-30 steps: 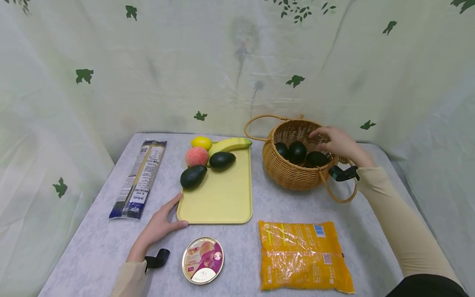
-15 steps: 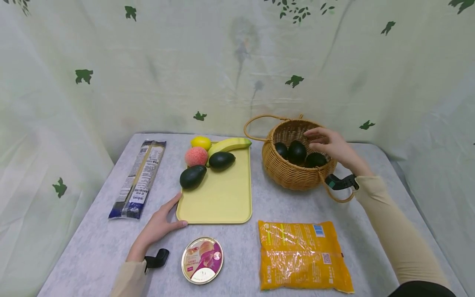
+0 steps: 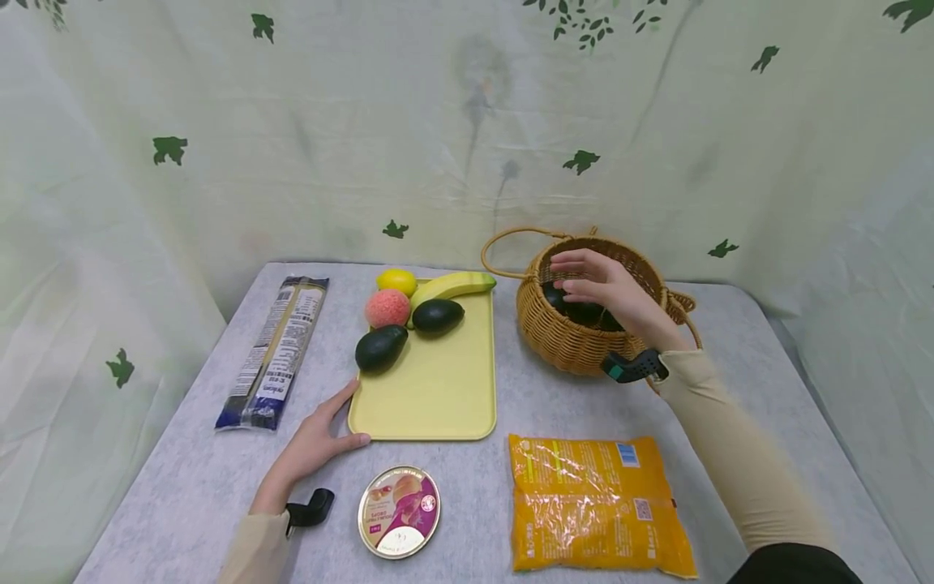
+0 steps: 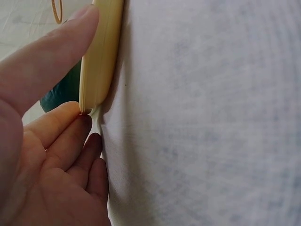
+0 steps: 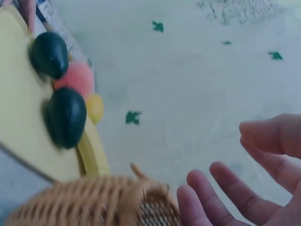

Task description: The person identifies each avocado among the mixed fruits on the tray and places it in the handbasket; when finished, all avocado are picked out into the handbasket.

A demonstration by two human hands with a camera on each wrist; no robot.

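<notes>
My left hand (image 3: 312,442) touches the near left corner of a yellow tray (image 3: 430,405), fingertips at its left edge and thumb at the front edge. The left wrist view shows the fingers (image 4: 70,136) extended against the tray rim (image 4: 101,56). On the tray lie two dark green avocados (image 3: 382,349), a pink peach-like ball (image 3: 387,308), a lemon (image 3: 396,281) and a banana (image 3: 454,284). My right hand (image 3: 606,292) hovers over the wicker basket (image 3: 562,353) with fingers spread and nothing held. Dark avocados (image 3: 584,312) inside the basket are partly hidden beneath it.
A long blue-ended packet (image 3: 273,353) lies left of the tray. A round tin (image 3: 399,512) sits in front of it, and an orange bag (image 3: 598,503) at front right. One basket handle (image 3: 503,243) sticks out to the left. A patterned curtain hangs behind the table.
My right hand has moved left across the basket, from its right rim to over its middle, now covering more of the avocados. The left hand and tray stay put.
</notes>
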